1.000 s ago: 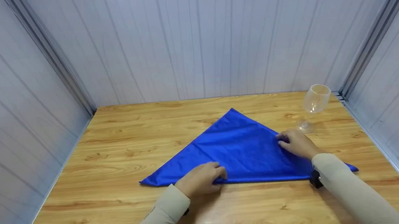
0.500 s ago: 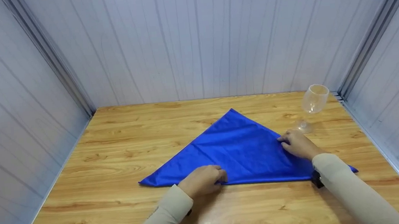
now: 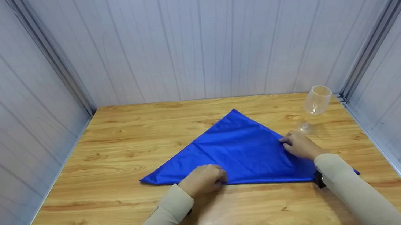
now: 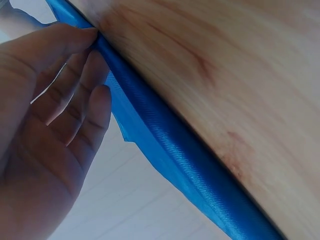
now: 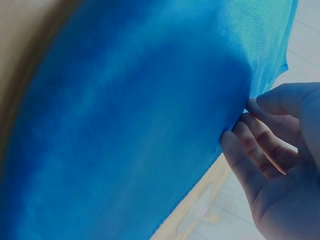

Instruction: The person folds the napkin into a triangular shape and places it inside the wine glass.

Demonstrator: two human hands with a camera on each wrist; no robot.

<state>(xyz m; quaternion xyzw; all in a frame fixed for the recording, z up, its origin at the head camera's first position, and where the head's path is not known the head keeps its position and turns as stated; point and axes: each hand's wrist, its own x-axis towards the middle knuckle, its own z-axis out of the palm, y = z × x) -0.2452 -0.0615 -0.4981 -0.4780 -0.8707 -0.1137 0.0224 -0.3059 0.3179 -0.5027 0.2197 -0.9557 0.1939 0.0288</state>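
Note:
A shiny blue cloth (image 3: pixel 244 145) lies folded into a triangle, its point toward the back wall and its long folded edge toward me. At the middle of that near edge my left hand (image 3: pixel 203 179) pinches the fold; in the left wrist view the thumb and index finger (image 4: pixel 75 40) meet on it. My right hand (image 3: pixel 301 145) is at the slanted right edge. There the right wrist view has thumb and index finger (image 5: pixel 282 120) together at the cloth's border, other fingertips touching it. The right forearm covers part of the cloth's right corner.
A clear stemmed glass (image 3: pixel 318 100) stands upright at the back right, just beyond my right hand. Pale panel walls (image 3: pixel 193 39) close in the wooden table (image 3: pixel 115 146) at the back and both sides.
My right hand has shifted very slightly to the right along the slanted edge. The left hand stays at the near fold, and the cloth keeps its triangular shape.

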